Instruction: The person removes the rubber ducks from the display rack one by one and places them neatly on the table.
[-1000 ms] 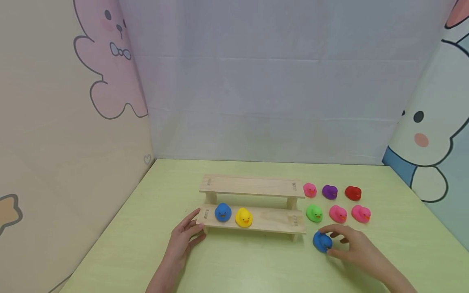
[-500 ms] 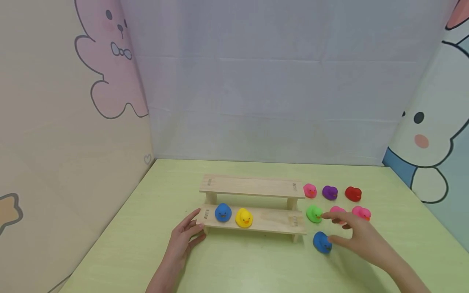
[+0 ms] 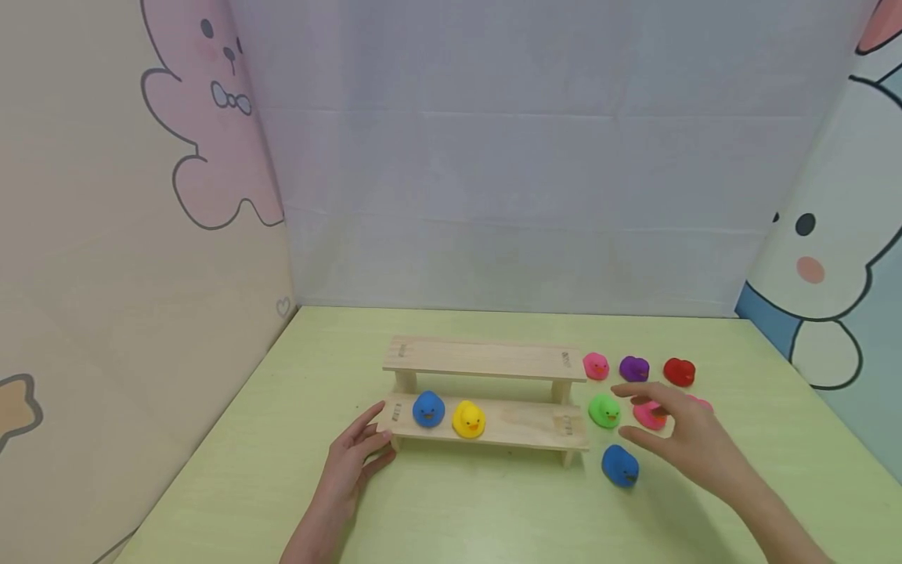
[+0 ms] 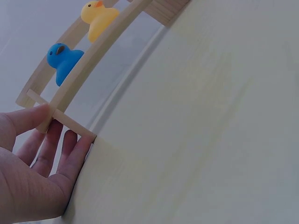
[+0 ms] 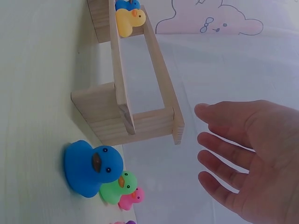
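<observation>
My left hand holds the left end of a two-step wooden shelf; in the left wrist view its thumb lies on the board's edge and its fingers touch the end support. A blue rubber duck and a yellow rubber duck sit on the lower step. My right hand hovers with nothing in it, thumb and fingers spread, right of a green duck. It partly covers two pink ducks. Another blue duck stands on the table, just left of and below that hand.
Behind the right hand stand a pink duck, a purple duck and a red duck. The shelf's upper step bears nothing. Cloth walls with cartoon animals enclose the pale green table.
My right hand has left the blue duck on the table, which stays in place, and has risen away toward the back. The left hand keeps its place on the shelf.
</observation>
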### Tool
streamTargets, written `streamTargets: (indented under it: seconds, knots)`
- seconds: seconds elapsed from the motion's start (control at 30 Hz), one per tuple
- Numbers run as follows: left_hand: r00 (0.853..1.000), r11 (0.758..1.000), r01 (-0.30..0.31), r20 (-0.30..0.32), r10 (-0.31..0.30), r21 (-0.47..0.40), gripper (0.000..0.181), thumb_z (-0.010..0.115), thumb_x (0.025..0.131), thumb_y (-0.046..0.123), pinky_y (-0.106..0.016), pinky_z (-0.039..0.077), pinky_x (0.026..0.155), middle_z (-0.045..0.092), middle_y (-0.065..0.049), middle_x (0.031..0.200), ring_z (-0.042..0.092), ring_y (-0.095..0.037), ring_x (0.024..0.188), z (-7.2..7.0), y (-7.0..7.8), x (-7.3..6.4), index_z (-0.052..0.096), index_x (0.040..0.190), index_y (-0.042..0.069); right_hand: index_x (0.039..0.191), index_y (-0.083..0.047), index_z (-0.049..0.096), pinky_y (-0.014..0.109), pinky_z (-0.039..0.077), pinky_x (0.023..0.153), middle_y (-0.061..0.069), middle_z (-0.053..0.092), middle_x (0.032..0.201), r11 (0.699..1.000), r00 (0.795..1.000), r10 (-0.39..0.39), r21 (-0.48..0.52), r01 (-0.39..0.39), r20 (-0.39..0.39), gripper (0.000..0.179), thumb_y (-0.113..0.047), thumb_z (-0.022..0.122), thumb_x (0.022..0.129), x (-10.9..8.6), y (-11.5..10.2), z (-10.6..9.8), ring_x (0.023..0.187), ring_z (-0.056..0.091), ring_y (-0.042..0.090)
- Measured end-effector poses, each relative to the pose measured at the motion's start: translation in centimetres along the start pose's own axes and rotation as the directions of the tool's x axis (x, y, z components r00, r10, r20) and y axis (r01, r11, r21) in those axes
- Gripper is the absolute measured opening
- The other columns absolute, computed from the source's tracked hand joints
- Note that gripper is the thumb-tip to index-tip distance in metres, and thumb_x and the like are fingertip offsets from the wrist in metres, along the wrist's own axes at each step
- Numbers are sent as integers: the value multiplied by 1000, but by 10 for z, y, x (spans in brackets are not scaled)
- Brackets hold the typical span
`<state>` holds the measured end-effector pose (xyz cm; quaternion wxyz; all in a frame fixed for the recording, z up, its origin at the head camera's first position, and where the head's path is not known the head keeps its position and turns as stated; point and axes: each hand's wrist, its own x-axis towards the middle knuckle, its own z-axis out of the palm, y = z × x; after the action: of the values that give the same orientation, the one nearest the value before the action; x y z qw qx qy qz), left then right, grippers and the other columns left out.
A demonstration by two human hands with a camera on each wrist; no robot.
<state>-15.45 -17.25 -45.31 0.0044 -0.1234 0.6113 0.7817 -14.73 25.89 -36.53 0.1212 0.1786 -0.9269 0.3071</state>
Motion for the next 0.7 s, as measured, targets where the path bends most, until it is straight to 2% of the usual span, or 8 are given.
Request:
streamTargets:
  seconds: [0.23, 0.47, 0.7]
  knots:
    - [1000, 1000, 2, 4, -2, 9, 57, 68, 87, 4, -39, 54, 81, 59, -9, 101, 61, -24, 90, 1, 0, 0, 49, 140, 11, 120, -15, 63, 39, 55, 77, -1, 64, 111, 999, 998, -33, 31, 35, -51, 48, -15, 82, 76, 7, -10, 11, 96, 58, 19]
    - [1000, 1000, 4, 8, -4, 8, 57, 67, 88, 4, -39, 53, 82, 58, -8, 100, 61, -23, 90, 2, 2, -1, 48, 141, 10, 120, -16, 64, 33, 54, 75, -4, 64, 110, 994, 991, -97, 48, 102, -89, 48, -15, 82, 76, 18, -21, 22, 95, 59, 16]
    - [1000, 1000, 12, 2, -12, 5, 57, 67, 87, 4, -39, 54, 82, 57, -8, 100, 61, -23, 90, 1, 2, 0, 49, 141, 11, 120, -19, 64, 33, 54, 77, -9, 63, 111, 980, 985, -141, 128, 153, -97, 45, -18, 81, 78, 28, -28, 36, 98, 57, 15]
